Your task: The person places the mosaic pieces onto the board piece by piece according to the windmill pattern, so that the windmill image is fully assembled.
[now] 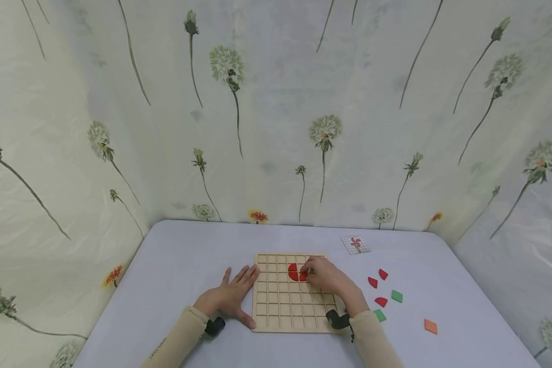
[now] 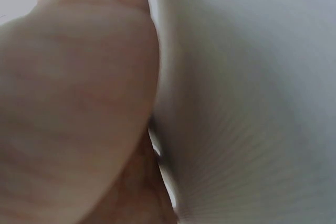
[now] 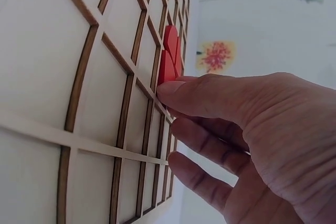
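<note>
A light wooden grid board [image 1: 276, 298] lies flat on the table. Red quarter-round tiles [image 1: 293, 276] sit together in its upper middle squares. My right hand [image 1: 326, 276] reaches over the board's right side; its thumb and forefinger pinch a red quarter-round tile [image 3: 166, 68] beside the others, the fingertips partly hidden behind the thumb. The remaining fingers are bent loosely in the right wrist view. My left hand [image 1: 231, 297] lies with fingers spread against the board's left edge, fingertips and thumb touching the frame. Skin and tabletop fill the left wrist view, close and blurred.
Right of the board lie loose red tiles [image 1: 381, 302], green tiles [image 1: 397, 296] and an orange tile [image 1: 431, 326]. A small card with a red figure on a grid [image 1: 355, 245] lies behind them. Flower-printed cloth [image 1: 276, 128] hangs behind the white table [image 1: 202, 255].
</note>
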{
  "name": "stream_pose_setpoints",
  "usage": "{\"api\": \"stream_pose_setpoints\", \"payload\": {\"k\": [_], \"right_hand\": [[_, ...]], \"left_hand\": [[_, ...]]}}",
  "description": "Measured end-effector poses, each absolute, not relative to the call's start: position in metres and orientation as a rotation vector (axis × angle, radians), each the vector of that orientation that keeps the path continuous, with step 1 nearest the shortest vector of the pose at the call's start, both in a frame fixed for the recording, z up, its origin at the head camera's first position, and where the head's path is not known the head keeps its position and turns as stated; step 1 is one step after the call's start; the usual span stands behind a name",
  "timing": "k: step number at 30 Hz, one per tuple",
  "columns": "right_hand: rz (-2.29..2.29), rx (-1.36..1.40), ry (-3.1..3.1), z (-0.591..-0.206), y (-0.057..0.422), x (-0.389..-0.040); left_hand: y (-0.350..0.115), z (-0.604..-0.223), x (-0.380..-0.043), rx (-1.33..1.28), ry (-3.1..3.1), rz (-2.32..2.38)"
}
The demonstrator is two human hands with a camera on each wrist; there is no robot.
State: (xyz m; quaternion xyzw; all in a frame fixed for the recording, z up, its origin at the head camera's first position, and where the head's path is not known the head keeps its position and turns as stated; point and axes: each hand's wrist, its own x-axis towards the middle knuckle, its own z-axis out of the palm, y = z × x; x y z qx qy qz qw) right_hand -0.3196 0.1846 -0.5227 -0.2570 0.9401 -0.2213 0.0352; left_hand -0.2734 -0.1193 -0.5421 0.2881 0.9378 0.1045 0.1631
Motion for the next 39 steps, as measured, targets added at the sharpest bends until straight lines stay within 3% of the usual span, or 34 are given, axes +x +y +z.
{"api": "stream_pose_setpoints", "payload": {"k": [25,39], "right_hand": [[-0.662,-0.704,2.881,-0.5245,0.1836,-0.3248],[-0.524,-0.846,2.887,-0.5198,0.1885,-0.3267]], "left_hand": [[-0.1201,-0.5464,-0.2769,0.806,2.671,0.271],[-0.1206,-0.5488,-0.2784,0.794,2.670,0.252]]}}
